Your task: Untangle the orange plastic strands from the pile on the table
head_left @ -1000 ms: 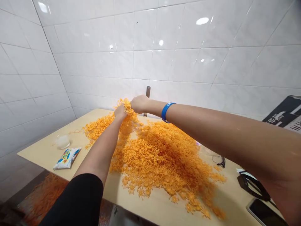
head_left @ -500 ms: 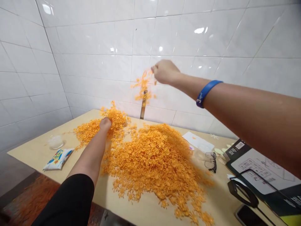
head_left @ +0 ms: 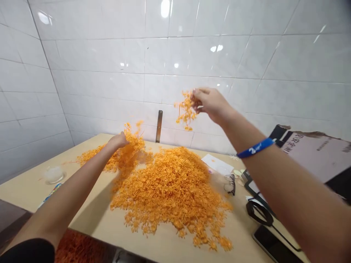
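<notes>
A large heap of small orange flower-shaped pieces (head_left: 170,182) spreads over the middle of the tabletop. At the back left, my left hand (head_left: 120,140) is closed around a bunch of orange flower pieces (head_left: 134,142) rising above a second, smaller pile (head_left: 90,153). My right hand (head_left: 211,102) is up in front of the tiled wall, clear of the heap. Its fingers pinch a loose, dangling cluster of orange flower pieces (head_left: 186,111). A blue wristband (head_left: 255,148) circles my right wrist. The fingertips of my left hand are hidden by the pieces.
Eyeglasses (head_left: 230,185), white paper (head_left: 218,164), a black ring-shaped object with a cord (head_left: 259,213) and a phone (head_left: 274,244) lie right of the heap. A torn cardboard box (head_left: 315,153) is behind my right arm. A clear container (head_left: 53,175) stands left; a metal strip (head_left: 159,126) rises at the wall.
My right hand has moved right and lower with its cluster. My left hand has stayed at the back-left pile, its forearm now covering most of the packet. The camera view has shifted.
</notes>
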`<state>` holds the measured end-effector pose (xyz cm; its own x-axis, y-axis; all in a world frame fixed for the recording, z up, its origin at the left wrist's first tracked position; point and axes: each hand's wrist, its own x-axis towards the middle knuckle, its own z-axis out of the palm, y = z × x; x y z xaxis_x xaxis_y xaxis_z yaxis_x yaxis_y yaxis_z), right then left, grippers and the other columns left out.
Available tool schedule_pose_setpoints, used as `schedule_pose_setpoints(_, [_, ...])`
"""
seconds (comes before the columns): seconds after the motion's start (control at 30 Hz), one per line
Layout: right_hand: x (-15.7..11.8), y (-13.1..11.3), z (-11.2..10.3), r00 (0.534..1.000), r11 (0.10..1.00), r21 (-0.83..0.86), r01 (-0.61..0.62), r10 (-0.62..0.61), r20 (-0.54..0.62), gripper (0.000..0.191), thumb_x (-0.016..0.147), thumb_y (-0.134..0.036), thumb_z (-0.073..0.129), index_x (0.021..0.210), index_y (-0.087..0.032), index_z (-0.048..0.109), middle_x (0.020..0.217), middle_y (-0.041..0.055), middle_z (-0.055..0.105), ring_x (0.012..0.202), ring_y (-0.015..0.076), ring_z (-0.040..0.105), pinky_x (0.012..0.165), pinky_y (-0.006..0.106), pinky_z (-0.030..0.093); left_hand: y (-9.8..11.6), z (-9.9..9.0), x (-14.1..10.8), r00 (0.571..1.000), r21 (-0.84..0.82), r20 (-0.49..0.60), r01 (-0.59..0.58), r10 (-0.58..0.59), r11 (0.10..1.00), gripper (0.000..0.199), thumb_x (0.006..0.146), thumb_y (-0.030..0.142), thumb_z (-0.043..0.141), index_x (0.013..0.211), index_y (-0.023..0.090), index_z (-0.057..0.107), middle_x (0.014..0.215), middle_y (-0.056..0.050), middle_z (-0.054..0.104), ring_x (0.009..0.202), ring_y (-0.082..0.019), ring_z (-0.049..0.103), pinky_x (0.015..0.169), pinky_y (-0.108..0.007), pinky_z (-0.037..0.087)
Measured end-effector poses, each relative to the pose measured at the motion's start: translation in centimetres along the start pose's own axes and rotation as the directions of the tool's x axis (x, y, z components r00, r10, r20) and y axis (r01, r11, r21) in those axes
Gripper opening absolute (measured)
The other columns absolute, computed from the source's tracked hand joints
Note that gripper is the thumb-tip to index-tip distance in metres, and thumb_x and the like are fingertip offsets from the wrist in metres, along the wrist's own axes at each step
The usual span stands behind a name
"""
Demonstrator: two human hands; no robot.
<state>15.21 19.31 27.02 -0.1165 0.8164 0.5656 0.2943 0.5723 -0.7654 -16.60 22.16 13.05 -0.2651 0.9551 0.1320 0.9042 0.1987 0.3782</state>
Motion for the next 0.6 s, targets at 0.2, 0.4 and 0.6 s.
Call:
schedule_pose_setpoints(0.2, [-7.7, 2.9, 0.2, 0.98, 0.979, 0.107, 0.175, -0.183, 0.073, 0.036, 0.089, -0.045, 0.059, 0.067, -0.018, 0.053, 0.062, -0.0014, 0.051, 0.054, 0.0084, 0.048, 0.048, 0.02, 0.041, 6.5, -2.8, -11.2, 0.904, -0.005, -0.131, -0.411, 0.407, 0.912, 0.07, 0.088, 0.055, 0.049, 0.15, 0.026, 0.031, 0.152, -0.008, 0.041, 0.136, -0.03, 0.044, 0.109, -0.044, 0.039])
schedule_pose_setpoints(0.4, [-13.2, 2.8, 1.2, 0.964, 0.918, 0.344, 0.197, -0.245, 0.103, 0.026, 0.093, -0.043, 0.054, 0.079, -0.022, 0.058, 0.072, 0.0003, 0.054, 0.066, 0.0122, 0.054, 0.056, 0.024, 0.046, 10.2, -3.5, -18.1, 0.593, -0.108, -0.447, -0.779, 0.67, 0.618, 0.071, 0.083, 0.057, 0.059, 0.146, 0.032, 0.038, 0.148, -0.004, 0.047, 0.135, -0.031, 0.044, 0.11, -0.048, 0.039])
schedule_pose_setpoints(0.6, [-16.4, 0.7, 1.6, 0.931, 0.889, 0.373, 0.266, -0.337, 0.138, 0.016, 0.093, -0.036, 0.054, 0.085, -0.025, 0.062, 0.075, 0.0021, 0.057, 0.066, 0.0162, 0.055, 0.058, 0.03, 0.047, 10.7, -3.6, -20.4, 0.44, -0.195, -0.587, -0.891, 0.679, 0.41, 0.066, 0.074, 0.04, 0.074, 0.136, 0.041, 0.051, 0.125, -0.002, 0.066, 0.111, -0.032, 0.063, 0.093, -0.044, 0.054])
